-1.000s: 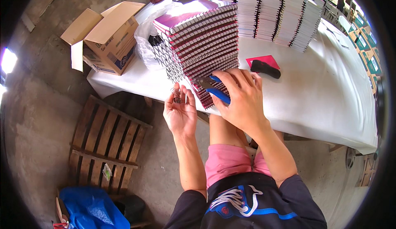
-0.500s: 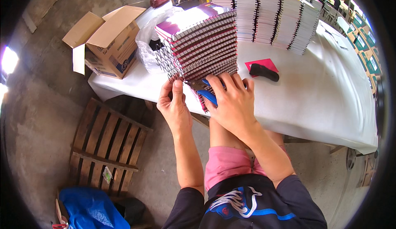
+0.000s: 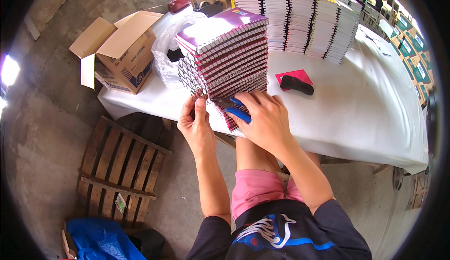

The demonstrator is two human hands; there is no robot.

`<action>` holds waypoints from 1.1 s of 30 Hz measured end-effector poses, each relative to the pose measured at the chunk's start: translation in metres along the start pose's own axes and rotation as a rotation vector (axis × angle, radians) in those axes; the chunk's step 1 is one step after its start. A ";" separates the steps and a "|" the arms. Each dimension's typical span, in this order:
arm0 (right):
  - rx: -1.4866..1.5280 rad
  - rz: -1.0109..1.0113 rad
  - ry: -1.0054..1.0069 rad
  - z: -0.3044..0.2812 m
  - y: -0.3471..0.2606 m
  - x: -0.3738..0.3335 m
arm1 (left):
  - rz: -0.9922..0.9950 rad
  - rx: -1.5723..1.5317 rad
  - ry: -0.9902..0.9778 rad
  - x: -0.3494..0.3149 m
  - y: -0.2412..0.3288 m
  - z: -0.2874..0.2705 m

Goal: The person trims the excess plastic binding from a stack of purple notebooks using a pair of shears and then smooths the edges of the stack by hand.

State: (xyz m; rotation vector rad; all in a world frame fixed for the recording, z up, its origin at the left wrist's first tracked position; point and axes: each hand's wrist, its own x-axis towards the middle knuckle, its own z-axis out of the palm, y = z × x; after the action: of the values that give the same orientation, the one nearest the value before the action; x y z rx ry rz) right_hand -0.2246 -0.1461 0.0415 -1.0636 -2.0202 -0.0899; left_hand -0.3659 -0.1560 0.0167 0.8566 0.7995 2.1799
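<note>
A tall stack of spiral-bound notebooks (image 3: 239, 56) with a purple top cover stands at the table's near edge. Loose ends of the dark binding coils (image 3: 191, 78) stick out from its left side. At the stack's lower left corner, my left hand (image 3: 197, 126) pinches one coil end between thumb and fingers. My right hand (image 3: 269, 124) is wrapped round pliers with blue handles (image 3: 240, 115). The handles are slightly apart, and the jaws point left toward the pinched coil end. Whether the jaws touch the wire is too small to tell.
Rows of thick bound books (image 3: 300, 23) stand behind on the white-covered table (image 3: 356, 115). A black object (image 3: 297, 85) lies on a red card (image 3: 307, 76) to the right. At left are a cardboard box (image 3: 124, 56), a clear plastic bag (image 3: 164, 56) and a wooden pallet (image 3: 119, 171).
The whole view has shifted slightly. Both hands keep their holds at the stack's lower left corner, with the pliers still beside the coil end.
</note>
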 end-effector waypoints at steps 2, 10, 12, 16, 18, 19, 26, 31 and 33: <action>-0.062 -0.040 0.103 -0.011 -0.006 0.005 | -0.009 0.011 -0.007 -0.001 0.001 -0.002; -0.159 -0.022 0.104 -0.003 -0.012 0.007 | 0.064 0.126 0.027 -0.003 -0.001 0.001; -0.158 -0.003 0.093 0.000 -0.014 0.007 | 0.087 0.136 0.043 -0.003 -0.003 0.002; 0.004 0.020 0.040 0.009 -0.008 0.007 | 0.089 0.106 0.026 -0.003 -0.005 0.003; 0.095 0.124 -0.088 0.014 -0.004 0.006 | 0.074 0.044 0.015 -0.004 -0.005 0.003; 0.142 0.174 -0.152 0.015 -0.003 0.006 | 0.072 0.007 0.008 -0.004 -0.006 0.003; 0.107 0.022 0.035 -0.001 -0.001 0.002 | -0.313 -0.667 -0.105 -0.002 -0.001 -0.012; -0.025 0.000 0.090 -0.011 -0.006 0.007 | -0.513 -0.880 0.154 0.008 0.010 -0.005; -0.045 -0.008 0.105 -0.011 -0.007 0.010 | -0.376 -0.709 0.133 0.010 0.012 -0.006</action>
State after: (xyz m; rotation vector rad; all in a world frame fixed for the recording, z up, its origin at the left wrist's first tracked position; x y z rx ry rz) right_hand -0.2259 -0.1483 0.0578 -1.0572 -1.9358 -0.1921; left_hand -0.3800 -0.1573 0.0255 0.1848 0.1767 1.9701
